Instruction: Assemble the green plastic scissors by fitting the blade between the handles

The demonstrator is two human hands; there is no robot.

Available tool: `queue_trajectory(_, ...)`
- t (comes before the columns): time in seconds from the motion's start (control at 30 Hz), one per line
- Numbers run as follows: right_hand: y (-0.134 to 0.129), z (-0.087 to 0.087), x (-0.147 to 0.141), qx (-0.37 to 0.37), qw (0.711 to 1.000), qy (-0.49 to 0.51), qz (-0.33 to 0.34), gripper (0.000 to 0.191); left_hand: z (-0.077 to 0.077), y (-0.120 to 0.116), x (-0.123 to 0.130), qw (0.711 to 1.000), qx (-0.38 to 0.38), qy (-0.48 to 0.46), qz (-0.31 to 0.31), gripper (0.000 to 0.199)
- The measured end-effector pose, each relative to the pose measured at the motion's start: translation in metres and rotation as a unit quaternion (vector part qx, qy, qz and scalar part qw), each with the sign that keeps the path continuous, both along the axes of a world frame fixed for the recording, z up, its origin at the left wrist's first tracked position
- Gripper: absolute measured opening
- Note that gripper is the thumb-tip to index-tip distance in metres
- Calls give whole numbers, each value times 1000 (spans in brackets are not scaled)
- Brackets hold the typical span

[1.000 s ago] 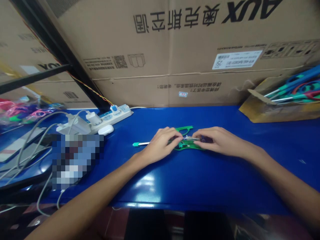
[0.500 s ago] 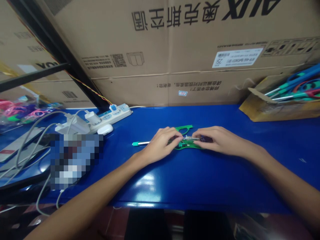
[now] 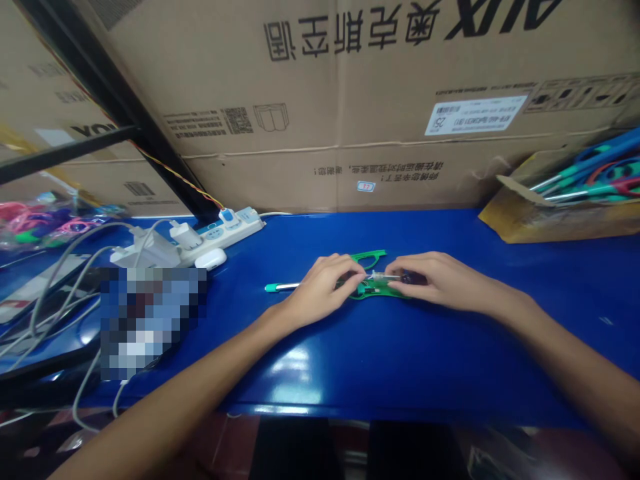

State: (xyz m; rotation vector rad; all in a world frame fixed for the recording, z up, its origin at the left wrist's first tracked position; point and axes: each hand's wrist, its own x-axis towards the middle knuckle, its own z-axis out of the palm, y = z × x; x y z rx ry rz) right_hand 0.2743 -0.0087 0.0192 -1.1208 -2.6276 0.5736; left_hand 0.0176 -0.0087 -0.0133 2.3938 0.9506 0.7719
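So on our blue desk, our right hand pinches while our left hand bunches in, can't tell on what. Green casing sits between, small clear piece in that right pinch. Seems we're mid-fiddle; next probably wants steady grips.

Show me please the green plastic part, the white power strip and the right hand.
Green plastic part [image 3: 383, 288]: head view, its surface between the hands.
White power strip [image 3: 216, 234]: head view, middle of its top.
Right hand [image 3: 440, 282]: head view, back of the hand.
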Motion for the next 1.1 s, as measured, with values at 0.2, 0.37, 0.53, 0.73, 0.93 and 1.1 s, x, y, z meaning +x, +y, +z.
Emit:
queue_trajectory(0.2,-1,1,-1,1,1000,-1,1,34,1,0,0,1000,-2,2,-3,21)
queue_trajectory(0.37,-1,1,-1,1,1000,4,2,33,1,0,0,1000,-4,2,-4,21)
queue_trajectory(0.53,-1,2,-2,-2,1000,0,1,34,0,0,0,1000,-10,1,-2,22)
queue_trajectory(0.73,-2,2,-2,-4,1000,-3,1,32,1,0,0,1000,-11,3,-3,21)
queue_trajectory(0.93,-2,2,-1,1,1000,-1,6,32,2,-1,1,1000,-5,4,-6,22)
queue_trajectory(1.1,-1,0,2,4,1000,7,25,33,2,-1,0,1000,1,16,0,21)
